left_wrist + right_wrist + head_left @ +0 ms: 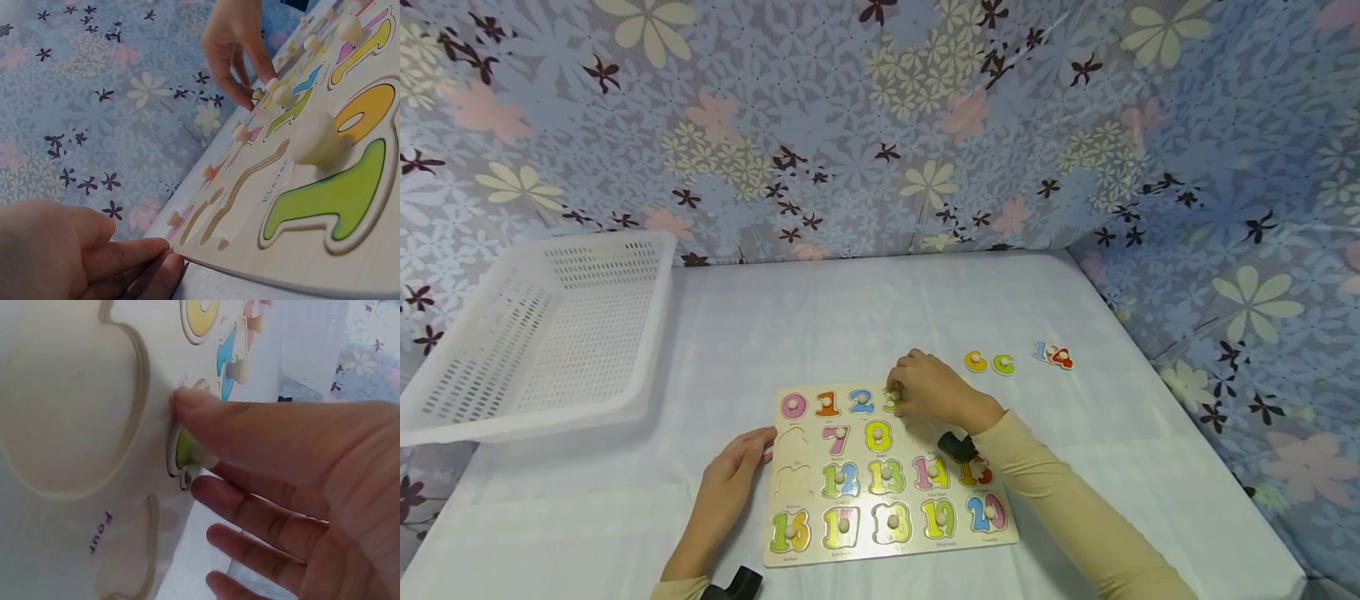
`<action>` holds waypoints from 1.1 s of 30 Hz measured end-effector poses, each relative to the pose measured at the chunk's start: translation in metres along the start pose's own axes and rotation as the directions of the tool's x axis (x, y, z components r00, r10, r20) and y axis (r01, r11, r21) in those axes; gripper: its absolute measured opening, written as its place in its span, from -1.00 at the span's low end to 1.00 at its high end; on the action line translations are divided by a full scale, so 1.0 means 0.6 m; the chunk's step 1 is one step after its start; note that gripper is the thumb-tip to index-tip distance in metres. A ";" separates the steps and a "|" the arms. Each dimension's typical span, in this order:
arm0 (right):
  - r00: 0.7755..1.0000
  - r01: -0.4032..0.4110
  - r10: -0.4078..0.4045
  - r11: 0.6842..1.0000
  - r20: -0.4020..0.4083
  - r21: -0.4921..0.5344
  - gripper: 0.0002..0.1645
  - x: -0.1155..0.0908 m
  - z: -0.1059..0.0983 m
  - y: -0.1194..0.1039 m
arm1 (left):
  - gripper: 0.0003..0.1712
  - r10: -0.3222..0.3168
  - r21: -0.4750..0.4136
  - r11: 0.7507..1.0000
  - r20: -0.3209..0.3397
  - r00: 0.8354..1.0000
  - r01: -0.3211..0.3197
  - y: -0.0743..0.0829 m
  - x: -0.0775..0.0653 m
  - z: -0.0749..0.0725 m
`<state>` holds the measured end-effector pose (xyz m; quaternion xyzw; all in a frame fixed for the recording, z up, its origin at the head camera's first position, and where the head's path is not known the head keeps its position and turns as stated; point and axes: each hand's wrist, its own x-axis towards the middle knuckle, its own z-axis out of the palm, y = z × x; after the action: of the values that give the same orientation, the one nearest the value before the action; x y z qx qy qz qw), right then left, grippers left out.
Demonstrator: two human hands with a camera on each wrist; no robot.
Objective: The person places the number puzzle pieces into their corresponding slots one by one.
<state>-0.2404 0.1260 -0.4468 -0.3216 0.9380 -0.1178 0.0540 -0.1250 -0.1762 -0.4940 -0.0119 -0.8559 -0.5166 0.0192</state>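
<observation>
A wooden number puzzle board lies on the table, many coloured knobbed numbers set in it. At its top row, my right hand pinches the green number 3 piece; the thumb covers part of it in the right wrist view, and the piece's pale knob shows behind. My left hand is at the board's left edge, its fairly straight fingertips touching the corner. Bare wood shows in the recesses labelled Eleven and Four. Right of the board lie a loose yellow piece and a green piece, both shaped like a 6.
Farther right on the white-covered table are a blue number 1 piece and a red number 4 piece, close together. A white perforated basket stands at the left. Flowered cloth hangs behind and along the right side.
</observation>
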 end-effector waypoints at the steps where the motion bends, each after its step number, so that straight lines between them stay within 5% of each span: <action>1: 1.000 0.002 -0.002 1.000 0.000 0.003 -0.66 -0.001 0.000 0.000 | -0.54 0.000 0.000 1.000 0.002 1.000 0.000 0.000 0.000 0.001; 9: 1.000 0.021 -0.020 1.000 -0.020 0.006 -0.70 -0.016 -0.002 0.001 | -0.54 -0.012 0.002 1.000 0.017 1.000 0.012 0.001 0.001 0.006; 15: 0.996 0.005 0.001 0.998 -0.092 0.064 -0.70 -0.059 -0.015 0.018 | -0.52 -0.022 0.028 0.999 0.019 1.000 0.021 0.000 0.001 0.008; 21: 0.984 -0.085 0.101 0.991 -0.148 0.108 -0.63 -0.132 -0.034 0.049 | -0.52 -0.023 0.045 0.999 0.022 0.999 0.022 0.001 0.000 0.009; 27: 0.948 -0.232 0.252 0.965 -0.193 0.120 -0.63 -0.227 -0.050 0.084 | -0.51 -0.032 0.045 0.999 0.023 0.999 0.031 0.001 0.000 0.008; 33: 0.937 -0.290 0.306 0.950 -0.168 0.112 -0.62 -0.290 -0.051 0.091 | -0.52 -0.023 0.038 0.999 0.015 1.000 0.022 0.000 0.000 0.005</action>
<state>-0.1410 0.2810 -0.4265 -0.1610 0.9709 -0.1774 -0.0014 -0.1253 -0.1735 -0.4954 -0.0058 -0.8658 -0.5002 0.0072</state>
